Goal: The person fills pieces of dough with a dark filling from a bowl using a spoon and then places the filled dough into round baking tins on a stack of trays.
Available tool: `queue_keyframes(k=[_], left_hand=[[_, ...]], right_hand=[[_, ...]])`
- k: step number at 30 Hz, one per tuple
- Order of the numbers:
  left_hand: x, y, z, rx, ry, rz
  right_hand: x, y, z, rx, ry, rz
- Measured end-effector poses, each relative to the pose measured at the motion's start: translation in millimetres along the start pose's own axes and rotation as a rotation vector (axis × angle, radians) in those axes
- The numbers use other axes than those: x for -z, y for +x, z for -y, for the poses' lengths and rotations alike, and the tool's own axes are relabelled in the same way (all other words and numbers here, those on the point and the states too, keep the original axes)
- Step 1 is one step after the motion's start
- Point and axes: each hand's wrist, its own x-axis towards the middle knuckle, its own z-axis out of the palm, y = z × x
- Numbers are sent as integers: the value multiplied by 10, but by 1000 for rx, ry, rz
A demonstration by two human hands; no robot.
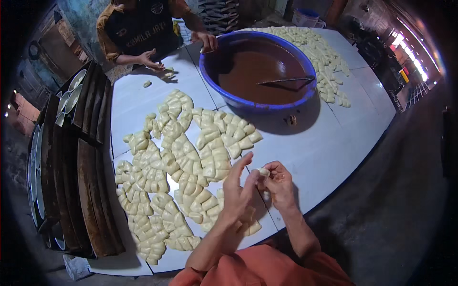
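Observation:
A small piece of pale dough (pixel 263 171) is between my two hands, above the near part of the white tiled table. My right hand (pixel 280 187) is closed, pinching the piece with thumb and fingers. Beside it, my left hand (pixel 237 190) has its fingers stretched out and apart, and its thumb meets the dough. Just left of my hands, many soft dough pieces (pixel 183 157) lie pressed side by side in clusters on the tabletop. Part of that dough is hidden behind my left forearm.
A large blue basin (pixel 224 96) of brown liquid, with a stick (pixel 286 81) in it, stands at the far side. More dough (pixel 324 62) lies beyond it. Across the table a co-worker's hand (pixel 208 41) grips the rim. Dark wooden racks (pixel 90 190) line the left edge.

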Motion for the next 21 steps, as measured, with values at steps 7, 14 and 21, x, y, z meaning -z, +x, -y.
queue_keyframes(k=[7,14,21], left_hand=[[-378,260,277,-273,-393,-27],[-295,345,390,286,-554,82],[18,333,524,422,-318,39]], right_hand=[[-257,237,316,-79,488,96],[-158,1473,1036,346,-280,46],[156,2608,1004,210,-1516,364]])
